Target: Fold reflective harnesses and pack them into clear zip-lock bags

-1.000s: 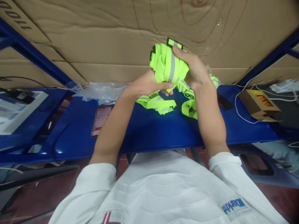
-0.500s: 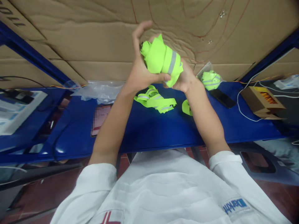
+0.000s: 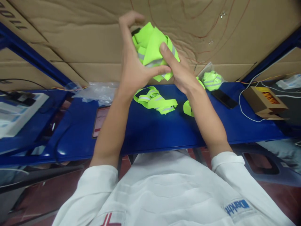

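Raised above the table, a bundled neon-yellow reflective strap [image 3: 151, 47] with grey stripes is gripped between both hands. My left hand [image 3: 134, 62] curls around its left side, thumb across the lower front and index finger arched over the top. From the right, my right hand [image 3: 180, 69] holds it with the thumb pressed on the front; its other fingers are hidden behind. Below, a loose reflective strap [image 3: 157, 100] lies in folds on the blue table [image 3: 160, 133]. A further neon-yellow piece [image 3: 187, 108] shows partly behind my right forearm.
A clear plastic bag [image 3: 98, 92] and a phone-like screen [image 3: 101, 119] lie to the left. At right are a bagged neon bundle [image 3: 212, 80], a dark phone [image 3: 224, 99], a white cable [image 3: 246, 114] and an open cardboard box [image 3: 265, 103]. Cardboard [image 3: 94, 37] walls the back.
Both hands have shifted the bundle left and slightly up, and it has turned. My right thumb now presses on its front. More neon-yellow shows beside my right wrist.
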Tool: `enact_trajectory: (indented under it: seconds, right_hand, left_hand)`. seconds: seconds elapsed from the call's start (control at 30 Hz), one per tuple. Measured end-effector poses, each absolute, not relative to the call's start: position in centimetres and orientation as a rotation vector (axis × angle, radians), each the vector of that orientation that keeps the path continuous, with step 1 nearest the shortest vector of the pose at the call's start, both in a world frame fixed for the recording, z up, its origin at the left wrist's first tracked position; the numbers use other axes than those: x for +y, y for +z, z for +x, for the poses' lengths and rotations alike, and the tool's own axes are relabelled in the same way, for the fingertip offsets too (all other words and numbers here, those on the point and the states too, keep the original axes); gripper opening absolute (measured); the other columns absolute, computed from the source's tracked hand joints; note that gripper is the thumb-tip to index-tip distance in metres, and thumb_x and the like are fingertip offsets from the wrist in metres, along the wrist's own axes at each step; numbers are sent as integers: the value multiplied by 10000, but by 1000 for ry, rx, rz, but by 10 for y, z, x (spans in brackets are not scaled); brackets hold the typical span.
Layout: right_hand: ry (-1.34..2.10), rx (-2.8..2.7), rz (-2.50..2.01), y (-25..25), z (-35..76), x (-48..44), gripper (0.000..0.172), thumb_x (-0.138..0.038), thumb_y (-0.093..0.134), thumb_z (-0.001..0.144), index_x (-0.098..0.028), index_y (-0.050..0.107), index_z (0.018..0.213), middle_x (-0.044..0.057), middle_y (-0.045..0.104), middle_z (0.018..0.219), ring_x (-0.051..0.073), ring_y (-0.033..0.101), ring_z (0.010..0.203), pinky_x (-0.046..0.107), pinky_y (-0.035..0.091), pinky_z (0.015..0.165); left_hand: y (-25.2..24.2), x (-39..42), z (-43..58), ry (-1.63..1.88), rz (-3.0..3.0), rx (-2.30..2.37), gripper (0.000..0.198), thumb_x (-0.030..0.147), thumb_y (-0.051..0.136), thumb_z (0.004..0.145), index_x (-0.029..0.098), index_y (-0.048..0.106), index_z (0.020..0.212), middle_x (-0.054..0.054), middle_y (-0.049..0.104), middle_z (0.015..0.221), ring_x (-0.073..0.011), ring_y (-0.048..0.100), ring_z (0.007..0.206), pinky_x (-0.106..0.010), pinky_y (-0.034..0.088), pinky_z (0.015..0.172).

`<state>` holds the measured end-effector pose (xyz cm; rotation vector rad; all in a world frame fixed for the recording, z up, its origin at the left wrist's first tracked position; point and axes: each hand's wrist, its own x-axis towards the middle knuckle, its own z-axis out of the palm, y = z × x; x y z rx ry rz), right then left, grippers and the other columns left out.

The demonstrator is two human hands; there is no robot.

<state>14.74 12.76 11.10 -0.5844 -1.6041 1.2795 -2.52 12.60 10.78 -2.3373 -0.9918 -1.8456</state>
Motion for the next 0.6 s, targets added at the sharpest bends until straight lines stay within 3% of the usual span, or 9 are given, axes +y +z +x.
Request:
enact_trajectory:
  seconds: [0.1, 0.23, 0.3, 0.37, 0.43, 0.47, 0.5, 0.57, 0.6]
  right_hand:
    - [1311, -1597, -522, 104, 148, 125, 536, -632, 799, 823, -294, 645, 1210, -10, 745, 1233, 219, 619, 1326, 326, 515, 1111]
    - [1296, -1536, -442, 100, 141, 120, 460, -484, 859, 752, -302, 672, 1131, -17, 766, 1189, 253, 664, 1270, 374, 536, 1124]
    - [1237, -1481, -447, 102, 136, 116, 348, -410, 843, 749, -314, 691, 1047, -27, 774, 1145, 248, 704, 1187, 381, 562, 1112]
    - [1149, -1470, -516, 107, 136, 114, 256, -375, 838, 763, -328, 702, 975, -36, 781, 1109, 237, 727, 1145, 367, 583, 1099]
    - [1026, -1507, -590, 115, 143, 114, 219, -368, 849, 777, -348, 714, 948, -50, 784, 1114, 227, 730, 1166, 346, 587, 1105]
    - [951, -1524, -612, 118, 148, 115, 208, -370, 851, 785, -356, 719, 945, -57, 784, 1124, 224, 728, 1181, 341, 585, 1112]
    - [881, -1539, -626, 121, 154, 117, 195, -373, 848, 796, -361, 721, 944, -61, 783, 1139, 222, 725, 1197, 340, 581, 1121]
    - [759, -1557, -659, 125, 165, 121, 162, -385, 812, 835, -363, 721, 968, -65, 777, 1184, 223, 713, 1237, 352, 571, 1141]
    - [718, -1574, -691, 126, 170, 124, 148, -396, 784, 854, -364, 719, 984, -67, 774, 1206, 223, 706, 1256, 359, 571, 1144]
  left_hand:
    - [121, 96, -21, -1505, -2347, -1140, 939, 664, 859, 811, 217, 423, 1512, -104, 451, 1595, -283, 423, 1529, -331, 345, 1270]
    - [135, 77, -20, -1333, -2405, -1167, 836, 609, 760, 897, 189, 454, 1551, -94, 474, 1597, -278, 453, 1522, -344, 333, 1280]
    - [137, 78, -27, -1312, -2499, -1078, 911, 606, 757, 905, 121, 411, 1594, -148, 437, 1637, -294, 385, 1574, -366, 277, 1318]
    - [135, 86, -42, -1323, -2646, -988, 1050, 647, 771, 890, 109, 301, 1659, -160, 294, 1733, -323, 233, 1648, -404, 228, 1343]
    - [128, 101, -67, -1400, -2768, -1021, 1088, 679, 764, 898, 213, 196, 1701, -72, 124, 1801, -332, 210, 1648, -419, 334, 1292]
    - [122, 111, -82, -1499, -2760, -1139, 1018, 671, 739, 927, 283, 193, 1694, -27, 105, 1802, -317, 345, 1569, -396, 468, 1174]
    - [115, 122, -99, -1554, -2676, -1315, 943, 670, 734, 930, 300, 268, 1662, -18, 208, 1775, -291, 442, 1467, -371, 523, 1079]
    - [95, 146, -130, -1223, -2423, -1940, 846, 696, 734, 915, 231, 457, 1565, -47, 522, 1581, -281, 504, 1357, -422, 386, 1207]
    - [84, 158, -144, -963, -2291, -2220, 889, 744, 748, 858, 179, 521, 1505, -89, 561, 1526, -329, 487, 1383, -480, 329, 1237]
